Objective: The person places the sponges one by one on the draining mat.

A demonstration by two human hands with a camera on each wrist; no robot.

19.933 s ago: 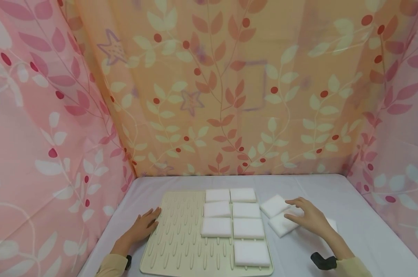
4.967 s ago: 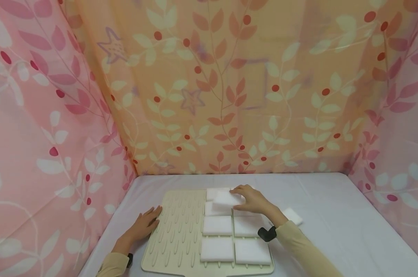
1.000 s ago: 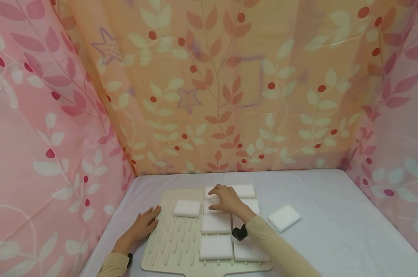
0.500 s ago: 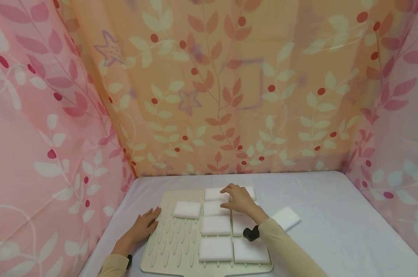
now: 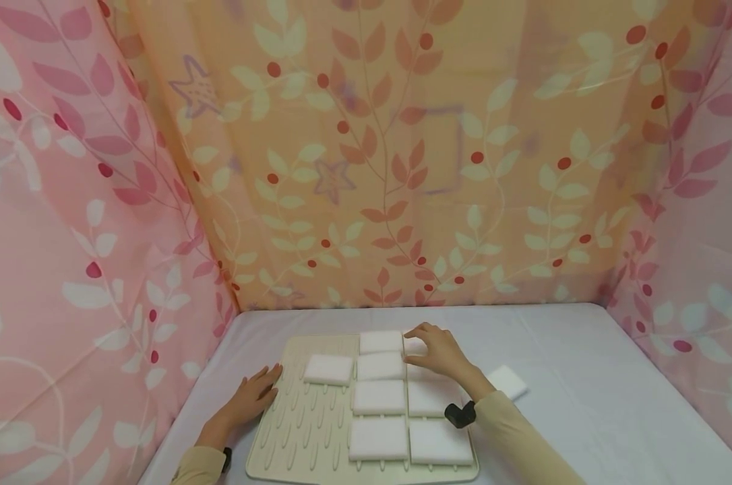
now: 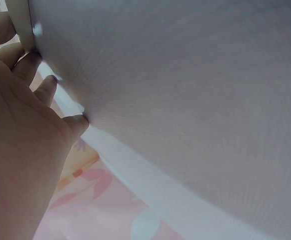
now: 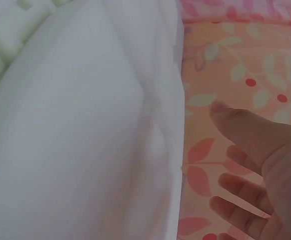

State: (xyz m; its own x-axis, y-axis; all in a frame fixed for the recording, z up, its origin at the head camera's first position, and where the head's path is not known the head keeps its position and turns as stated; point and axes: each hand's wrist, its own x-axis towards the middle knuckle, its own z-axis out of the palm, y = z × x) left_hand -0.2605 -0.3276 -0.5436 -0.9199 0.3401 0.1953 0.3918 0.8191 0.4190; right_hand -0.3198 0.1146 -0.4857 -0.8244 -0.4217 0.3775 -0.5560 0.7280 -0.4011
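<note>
White rectangular sponges lie in rows on a cream ridged mat point(image 5: 305, 438). They fill a right column and a middle column, and a single sponge point(image 5: 328, 370) sits farther left near the back. My right hand point(image 5: 440, 351) hovers over the back of the right column, holding nothing, partly covering the sponges there. In the right wrist view its thumb and fingers are spread apart. My left hand point(image 5: 251, 394) rests at the mat's left edge, its fingertips at the rim. One loose sponge point(image 5: 509, 382) lies right of the mat, partly behind the right forearm.
A white cloth point(image 5: 590, 404) covers the table. Floral curtains enclose it, an orange one point(image 5: 390, 202) at the back and pink ones at both sides. A black band point(image 5: 460, 413) is on the right wrist.
Five seconds ago my right hand carried a sponge, which now lies on the mat's left part. Since then the hand has drawn back rightward. My left hand has stayed in place.
</note>
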